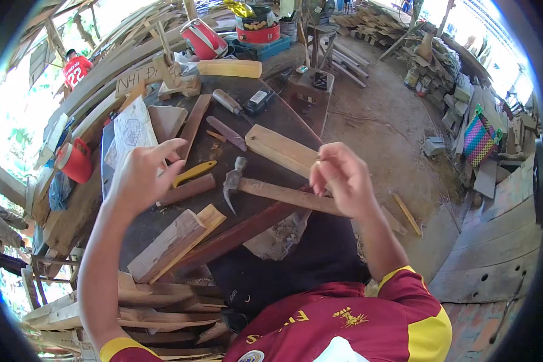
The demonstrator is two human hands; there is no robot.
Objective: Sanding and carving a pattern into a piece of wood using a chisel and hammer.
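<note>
My left hand (142,176) is raised over the left of the dark worktable, thumb and fingers curved apart with nothing between them. To the right, my right hand (345,179) has its fingertips pinched together; whatever they may hold is too small to make out. A claw hammer (271,192) lies between the hands, its handle running under my right hand. Near my left fingers rest a yellow-handled tool (194,173) and a reddish-brown wooden piece (188,190). A pale wooden block (280,149) lies beside my right fingertips. Closer to me are two stacked wooden blocks (170,244).
Beyond the hammer lie a dark wooden piece (227,133), a grey cylinder (226,101) and a black case (259,100). A yellowish block (230,68) sits at the table's far edge. A red jug (73,160) stands left. Stacked planks line both sides; another person (76,68) is far left.
</note>
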